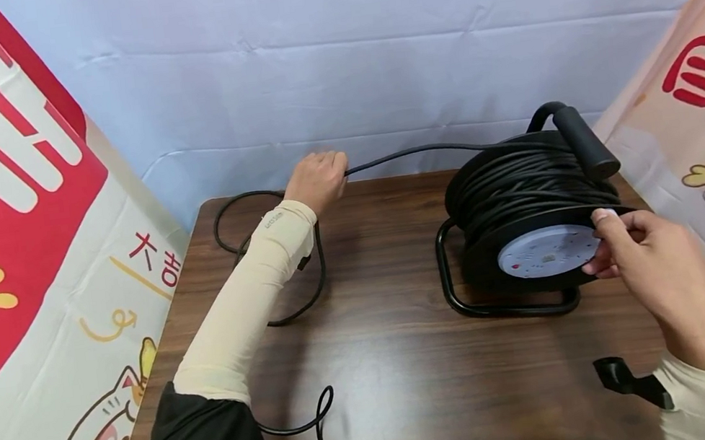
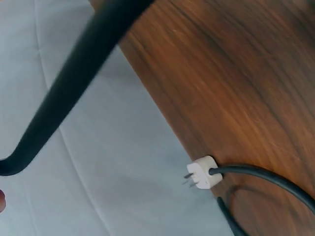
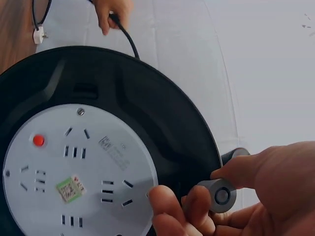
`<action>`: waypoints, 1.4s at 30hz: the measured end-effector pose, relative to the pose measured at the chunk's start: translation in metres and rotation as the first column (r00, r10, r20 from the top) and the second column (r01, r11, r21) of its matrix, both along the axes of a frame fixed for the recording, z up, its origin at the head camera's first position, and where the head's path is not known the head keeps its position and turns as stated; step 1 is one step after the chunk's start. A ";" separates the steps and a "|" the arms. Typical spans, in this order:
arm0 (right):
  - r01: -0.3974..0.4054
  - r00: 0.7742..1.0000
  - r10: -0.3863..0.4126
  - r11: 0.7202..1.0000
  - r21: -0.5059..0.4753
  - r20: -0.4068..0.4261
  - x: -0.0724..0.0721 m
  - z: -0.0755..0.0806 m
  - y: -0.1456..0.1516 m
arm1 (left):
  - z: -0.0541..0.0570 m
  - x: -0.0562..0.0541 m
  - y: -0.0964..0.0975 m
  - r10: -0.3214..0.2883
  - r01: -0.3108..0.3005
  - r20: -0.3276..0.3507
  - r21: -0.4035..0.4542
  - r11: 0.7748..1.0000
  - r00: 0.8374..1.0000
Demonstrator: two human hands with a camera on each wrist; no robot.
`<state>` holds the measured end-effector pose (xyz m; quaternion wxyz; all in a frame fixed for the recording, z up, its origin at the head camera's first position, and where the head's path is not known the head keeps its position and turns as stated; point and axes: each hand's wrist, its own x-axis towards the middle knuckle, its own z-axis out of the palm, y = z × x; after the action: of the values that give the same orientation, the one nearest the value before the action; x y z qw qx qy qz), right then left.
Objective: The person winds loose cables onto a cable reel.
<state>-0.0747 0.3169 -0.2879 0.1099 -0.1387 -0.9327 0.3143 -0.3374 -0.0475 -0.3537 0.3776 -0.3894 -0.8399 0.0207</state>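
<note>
A black cable reel (image 1: 519, 190) stands on its tube frame at the right of the table, wound with thick black cable. Its round white socket panel (image 3: 78, 162) carries several outlets and a red button. My right hand (image 1: 664, 264) holds the small crank knob (image 3: 222, 195) on the reel's side with thumb and curled fingers. Farther left, my left hand (image 1: 317, 182) grips the black cable (image 1: 416, 149), which stretches from there to the top of the reel. The cable's white plug (image 2: 204, 172) lies at the table's back edge in the left wrist view.
Loose cable loops (image 1: 321, 267) lie beneath and beside the left forearm, with another loop (image 1: 324, 405) near the front. The reel's carrying handle (image 1: 585, 142) rises at the back right. A pale cloth (image 1: 376, 86) hangs behind the wooden table (image 1: 395, 360); printed cloths flank it.
</note>
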 end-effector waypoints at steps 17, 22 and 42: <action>0.042 0.999 -0.042 0.997 -0.067 -0.001 0.003 -0.008 0.015 | -0.008 0.003 0.004 -0.039 0.039 -0.023 0.006 0.999 0.999; 0.044 0.999 -0.045 0.997 -0.056 -0.017 0.003 -0.010 0.018 | -0.007 0.002 0.005 -0.071 0.071 -0.080 0.005 0.997 0.994; 0.097 0.995 -0.097 0.995 -0.024 0.011 0.003 -0.015 0.026 | -0.005 0.003 0.007 -0.104 0.106 -0.142 0.009 0.994 0.984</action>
<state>-0.0718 0.3429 -0.3030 0.1189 -0.1868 -0.9214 0.3194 -0.3342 -0.0406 -0.3587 0.4398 -0.4276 -0.7895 0.0213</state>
